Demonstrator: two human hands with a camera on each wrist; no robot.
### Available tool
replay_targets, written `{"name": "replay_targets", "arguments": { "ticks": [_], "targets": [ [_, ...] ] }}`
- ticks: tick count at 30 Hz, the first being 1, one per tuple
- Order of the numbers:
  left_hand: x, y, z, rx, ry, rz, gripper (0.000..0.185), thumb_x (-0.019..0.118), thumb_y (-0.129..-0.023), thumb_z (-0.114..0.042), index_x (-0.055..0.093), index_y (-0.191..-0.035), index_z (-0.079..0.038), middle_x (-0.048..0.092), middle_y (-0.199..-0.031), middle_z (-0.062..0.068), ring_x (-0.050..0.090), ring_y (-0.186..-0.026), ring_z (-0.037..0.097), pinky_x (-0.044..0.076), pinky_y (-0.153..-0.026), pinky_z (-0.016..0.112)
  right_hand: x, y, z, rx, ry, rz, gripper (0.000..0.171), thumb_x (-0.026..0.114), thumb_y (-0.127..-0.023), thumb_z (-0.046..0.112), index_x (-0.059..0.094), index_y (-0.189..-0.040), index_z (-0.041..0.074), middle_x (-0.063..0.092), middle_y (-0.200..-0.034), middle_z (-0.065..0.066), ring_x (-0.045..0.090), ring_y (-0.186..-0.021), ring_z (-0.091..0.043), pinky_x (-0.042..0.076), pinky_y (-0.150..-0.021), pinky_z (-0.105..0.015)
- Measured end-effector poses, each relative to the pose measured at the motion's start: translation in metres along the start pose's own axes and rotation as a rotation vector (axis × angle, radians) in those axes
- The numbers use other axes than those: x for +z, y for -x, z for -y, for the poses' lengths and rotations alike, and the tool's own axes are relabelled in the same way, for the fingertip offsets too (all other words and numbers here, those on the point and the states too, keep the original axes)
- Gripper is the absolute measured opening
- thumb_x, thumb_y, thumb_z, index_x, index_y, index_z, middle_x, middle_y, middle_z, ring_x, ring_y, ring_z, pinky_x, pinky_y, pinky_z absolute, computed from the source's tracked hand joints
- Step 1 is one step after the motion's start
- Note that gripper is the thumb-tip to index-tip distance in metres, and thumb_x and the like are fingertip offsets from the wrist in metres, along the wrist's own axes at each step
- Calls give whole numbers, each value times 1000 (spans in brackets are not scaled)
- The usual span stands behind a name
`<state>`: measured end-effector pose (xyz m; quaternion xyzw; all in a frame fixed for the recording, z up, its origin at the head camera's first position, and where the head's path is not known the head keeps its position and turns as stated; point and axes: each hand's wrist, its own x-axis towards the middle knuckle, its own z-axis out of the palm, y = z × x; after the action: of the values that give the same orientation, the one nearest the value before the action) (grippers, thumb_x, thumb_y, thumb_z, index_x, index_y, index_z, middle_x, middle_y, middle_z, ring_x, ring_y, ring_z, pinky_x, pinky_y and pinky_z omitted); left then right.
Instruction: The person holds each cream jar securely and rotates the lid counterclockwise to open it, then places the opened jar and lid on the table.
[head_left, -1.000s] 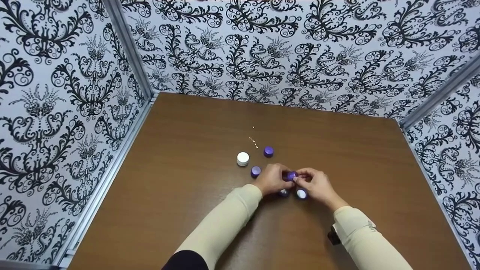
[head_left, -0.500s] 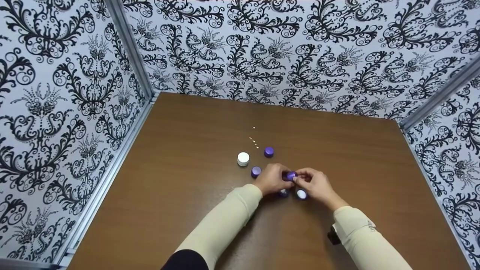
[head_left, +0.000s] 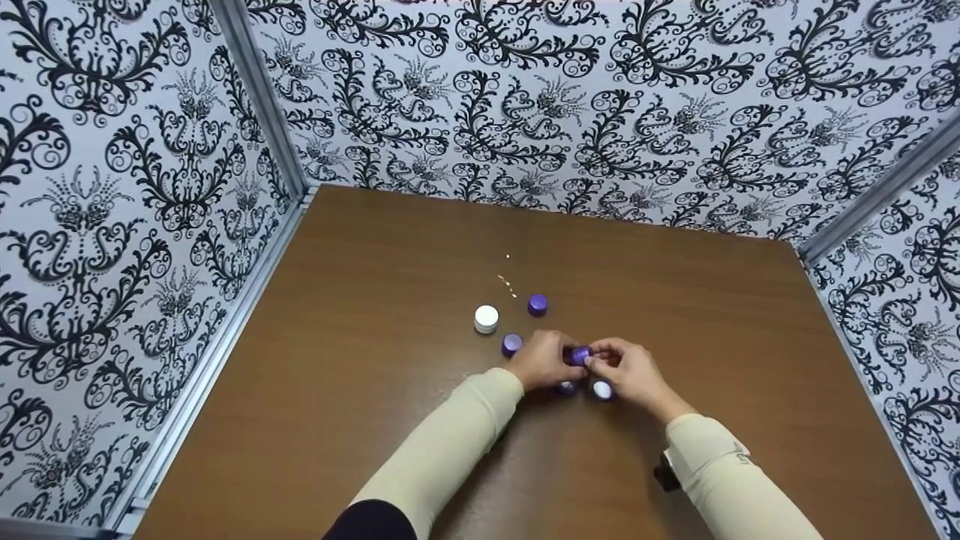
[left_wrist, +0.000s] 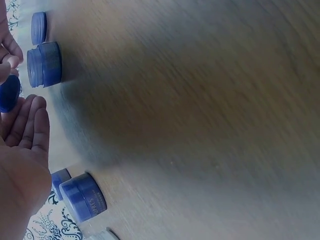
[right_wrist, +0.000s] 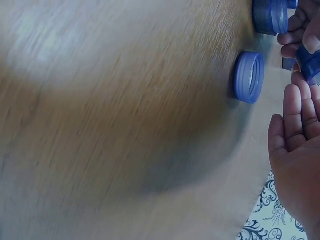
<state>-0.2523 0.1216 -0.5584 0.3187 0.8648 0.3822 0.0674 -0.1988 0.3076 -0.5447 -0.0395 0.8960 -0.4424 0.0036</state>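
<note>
Above the middle of the brown table (head_left: 375, 360), my two hands meet on a small purple jar (head_left: 581, 354). My left hand (head_left: 544, 360) pinches it from the left and my right hand (head_left: 628, 371) from the right. The left wrist view shows this held jar (left_wrist: 9, 93) at my fingertips, and it shows as the held jar (right_wrist: 310, 62) in the right wrist view too. Under the hands stand another purple jar (head_left: 566, 387) and an upturned lid (head_left: 602, 389) with a white inside. That lid (right_wrist: 249, 77) lies close to my right palm.
Beyond the hands stand a white jar (head_left: 486, 318), a purple jar (head_left: 512, 343) and a second purple jar (head_left: 537, 304). Tiny pale specks (head_left: 508, 283) lie behind them. Patterned walls (head_left: 150, 187) close in the table on the left, back and right.
</note>
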Motion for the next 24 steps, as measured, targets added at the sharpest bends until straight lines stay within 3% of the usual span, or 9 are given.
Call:
{"name": "replay_targets", "arguments": {
  "ticks": [7,17,24],
  "targets": [
    [0,0,-1,10,-9,5,29,83,-78,-27,77,-101,-11,69,-86,-7,58,-76,4,45,-71,17,-1,0,0,-10,-7,-5,19,76,-88,10,71,-104,1,70,-88,-4,65,-82,-20,50,-71,-24],
    [-1,0,0,1,-12,35,37,82,-80,-27,75,-111,-8,72,-94,-3,62,-83,7,47,-77,19,-1,-1,-4,-20,20,4,21,76,-88,12,71,-104,1,72,-90,-4,67,-83,-19,52,-73,-25],
    [-1,-1,0,-5,-17,43,34,82,-80,-27,75,-107,-8,70,-90,-5,60,-79,6,46,-74,19,-2,-1,-6,-42,20,16,22,76,-87,11,71,-105,0,73,-92,-6,68,-83,-18,52,-74,-24]
  ]
}}
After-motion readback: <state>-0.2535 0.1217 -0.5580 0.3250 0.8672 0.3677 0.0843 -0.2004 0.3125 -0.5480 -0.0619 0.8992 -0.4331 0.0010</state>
